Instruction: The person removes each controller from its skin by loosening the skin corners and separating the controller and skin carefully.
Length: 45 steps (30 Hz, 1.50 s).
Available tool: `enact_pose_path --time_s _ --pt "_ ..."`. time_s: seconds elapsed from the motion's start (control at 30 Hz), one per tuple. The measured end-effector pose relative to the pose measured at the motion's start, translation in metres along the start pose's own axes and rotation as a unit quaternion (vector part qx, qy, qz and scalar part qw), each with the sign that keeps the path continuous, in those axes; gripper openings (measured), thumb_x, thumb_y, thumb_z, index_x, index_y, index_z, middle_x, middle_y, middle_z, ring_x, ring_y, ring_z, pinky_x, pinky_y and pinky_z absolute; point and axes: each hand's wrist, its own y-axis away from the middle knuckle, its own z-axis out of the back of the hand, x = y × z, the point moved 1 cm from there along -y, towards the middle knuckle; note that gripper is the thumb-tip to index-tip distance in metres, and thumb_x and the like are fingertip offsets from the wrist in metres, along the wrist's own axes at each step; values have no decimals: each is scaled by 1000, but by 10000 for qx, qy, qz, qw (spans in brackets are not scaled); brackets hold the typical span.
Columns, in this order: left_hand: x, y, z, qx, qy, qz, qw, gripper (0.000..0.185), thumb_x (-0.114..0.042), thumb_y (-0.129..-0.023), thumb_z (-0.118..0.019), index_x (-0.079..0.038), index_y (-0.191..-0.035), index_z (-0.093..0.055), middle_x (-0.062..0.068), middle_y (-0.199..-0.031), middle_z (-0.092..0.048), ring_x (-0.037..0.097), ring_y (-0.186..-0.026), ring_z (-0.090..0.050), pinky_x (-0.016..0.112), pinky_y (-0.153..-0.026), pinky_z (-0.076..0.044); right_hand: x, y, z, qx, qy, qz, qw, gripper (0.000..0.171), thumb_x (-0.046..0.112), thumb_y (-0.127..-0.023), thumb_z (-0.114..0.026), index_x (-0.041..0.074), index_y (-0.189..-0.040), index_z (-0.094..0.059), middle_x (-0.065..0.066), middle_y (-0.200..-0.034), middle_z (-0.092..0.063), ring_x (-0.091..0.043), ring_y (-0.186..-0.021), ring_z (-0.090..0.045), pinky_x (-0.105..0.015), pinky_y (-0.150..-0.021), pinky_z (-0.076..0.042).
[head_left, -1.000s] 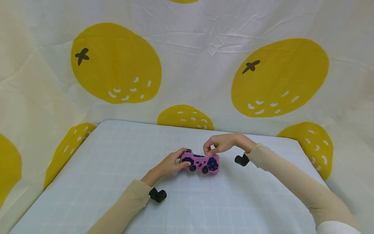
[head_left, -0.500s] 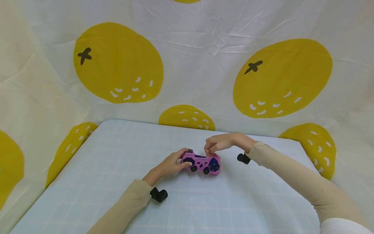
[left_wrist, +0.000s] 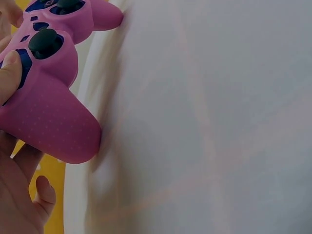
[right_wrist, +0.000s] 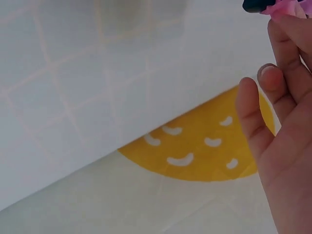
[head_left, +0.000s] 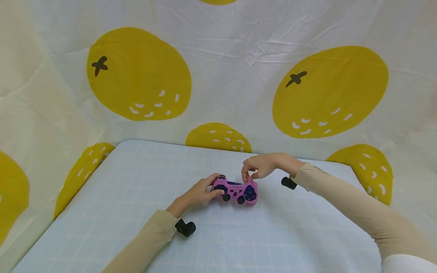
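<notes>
pink controller [head_left: 236,190]: left hand [head_left: 198,192] grips one handle, right hand [head_left: 260,167] pinches its top edge.

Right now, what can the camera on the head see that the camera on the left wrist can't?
Only the head view shows the right hand pinching the top edge of the game controller, the whole pale blue checked table, both tan sleeves and the orange-print cloth behind. Only the left wrist view shows the tiny dots on the pink cover's grip and the thumb up close. Both show the left hand holding the pink controller.
</notes>
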Motion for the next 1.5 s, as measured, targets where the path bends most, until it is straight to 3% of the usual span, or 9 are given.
enact_pose_path --time_s 0.13,0.23,0.43,0.57,0.73,1.0,1.1,1.3,1.5 --pt "-1 0 0 50 -4 -21 10000 49 -37 -92 -63 -18 -134 -46 2 -120 -64 22 -122 -54 48 -109 -37 -2 8 0 -135 -92 104 9998 14 17 -92 -64 26 -100 -71 13 -90 -61 -11 -84 -49 -42 -85 -46" --pt "-2 0 0 30 -28 -57 10000 50 -37 -92 -62 -17 -134 -46 3 -120 -64 23 -122 -55 49 -109 -37 -2 10 1 -198 -170 167 9995 11 21 -90 -67 25 -99 -71 13 -90 -62 -6 -82 -49 -40 -84 -47" --pt "-2 2 2 64 -58 -75 9999 52 -38 -93 -62 -15 -136 -44 4 -121 -63 22 -121 -55 49 -108 -37 3 2 3 52 -169 305 9994 4 18 -92 -65 19 -93 -69 13 -85 -62 -2 -80 -50 -25 -79 -48" --pt "-2 3 3 14 -23 19 10000 52 -36 -93 -62 -15 -136 -43 3 -119 -63 20 -115 -56 48 -106 -40 3 -5 2 163 -406 480 9979 4 14 -95 -59 15 -92 -63 9 -85 -58 -4 -83 -50 -25 -82 -48" --pt "-4 3 4 20 -1 28 10000 52 -34 -94 -61 -14 -137 -42 5 -121 -63 22 -117 -55 49 -108 -38 -5 -5 -7 224 -1073 648 9919 7 16 -98 -53 12 -98 -59 7 -95 -54 -7 -94 -50 -26 -95 -46" --pt "-3 3 0 65 10 -6 10000 53 -36 -93 -61 -14 -137 -43 6 -122 -63 22 -118 -55 49 -108 -37 -15 -7 -24 160 -2185 1091 9696 13 12 -99 -48 3 -92 -53 1 -83 -48 -14 -78 -47 -24 -73 -41" --pt "-1 4 -1 92 59 26 9999 55 -37 -93 -62 -14 -138 -43 5 -125 -61 23 -122 -54 48 -110 -36 -14 -6 -27 129 -2292 991 9682 15 14 -99 -47 2 -90 -51 2 -82 -45 -16 -79 -47 -26 -75 -41" --pt "1 4 -3 94 157 -97 9998 55 -35 -93 -62 -14 -139 -42 6 -128 -61 26 -126 -52 50 -110 -36 -10 0 -24 -29 -1707 427 9844 13 21 -98 -49 12 -89 -54 7 -86 -46 -12 -93 -46 -34 -87 -39" --pt "0 3 0 85 92 -80 9999 55 -35 -93 -63 -16 -140 -42 5 -127 -61 23 -126 -52 48 -110 -35 -6 6 -17 -81 -1365 -65 9906 10 21 -98 -49 19 -89 -55 4 -90 -41 -15 -97 -42 -34 -86 -37"
